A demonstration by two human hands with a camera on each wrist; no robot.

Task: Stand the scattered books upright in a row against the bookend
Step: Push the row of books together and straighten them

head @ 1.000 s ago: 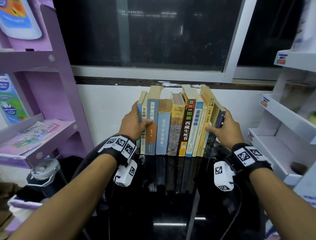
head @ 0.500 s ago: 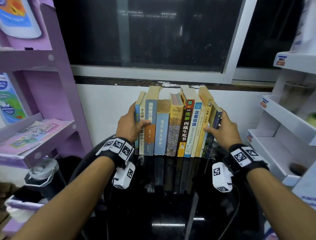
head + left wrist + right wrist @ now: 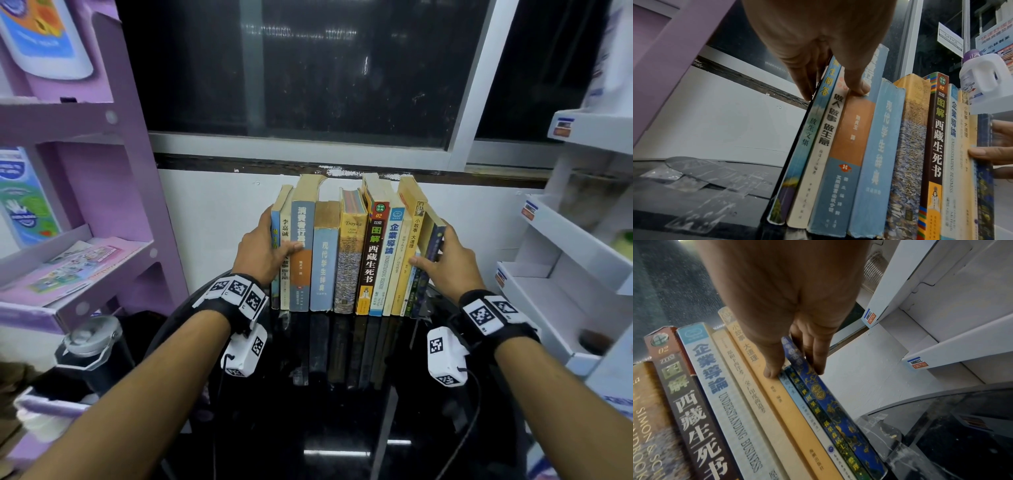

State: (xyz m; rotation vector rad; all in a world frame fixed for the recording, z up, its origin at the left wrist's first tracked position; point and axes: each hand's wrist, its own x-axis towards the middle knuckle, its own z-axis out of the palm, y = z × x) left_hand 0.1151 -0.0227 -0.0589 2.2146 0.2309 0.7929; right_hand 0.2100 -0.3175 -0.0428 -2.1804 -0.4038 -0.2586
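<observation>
Several books [image 3: 346, 257] stand upright in a row, spines toward me, on the black glass table [image 3: 342, 428] against the white wall. My left hand [image 3: 270, 243] is at the row's left end. Its thumb [image 3: 857, 84] lies on the spines, and its straight fingers press a thin black plate [image 3: 792, 146] that stands against the leftmost book. My right hand [image 3: 442, 257] is at the right end. Its thumb [image 3: 772, 369] is on the yellow book's spine. Its straight fingers lie on the cover of the blue patterned book [image 3: 818, 394], which leans left.
A purple shelf unit [image 3: 85, 171] holding leaflets stands at the left, with a grey-lidded bottle [image 3: 92, 339] below it. A white shelf rack [image 3: 565, 257] stands close at the right. A dark window runs above the books.
Both hands keep their places at the two ends of the row. The view has shifted slightly, and the books show no clear movement.
</observation>
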